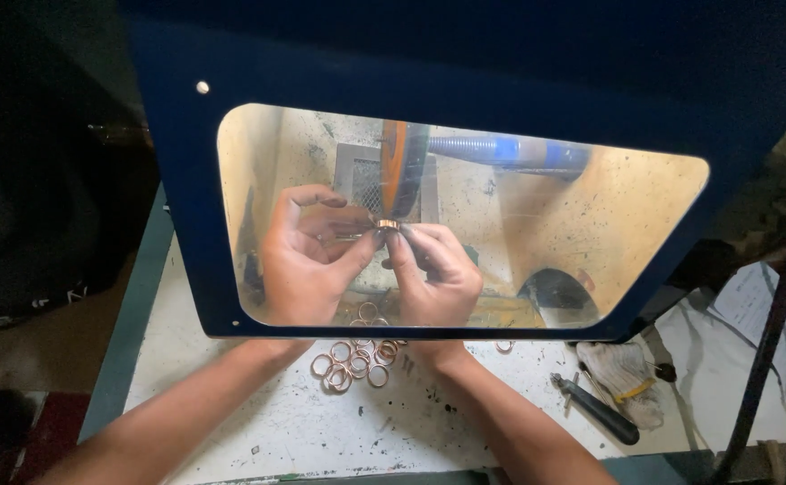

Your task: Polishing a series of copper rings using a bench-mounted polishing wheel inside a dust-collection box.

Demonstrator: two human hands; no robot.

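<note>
Left hand: left hand (308,256) sits behind the clear window, thumb and fingers pinched on one side of a small copper ring (388,224).
Right hand: right hand (433,274) pinches the other side of that ring, fingertips almost meeting the left ones.
Ring: held between both hands, pressed against the edge of the orange wheel (395,171) just above the fingertips.
Window: blue guard (465,76) with a see-through pane covers both hands.
Loose rings: pile of copper rings (353,359) lies on the white table (321,422), just below the wrists.
Beyond the right forearm: black-handled tool (595,409) beside a glove (622,377).
</note>
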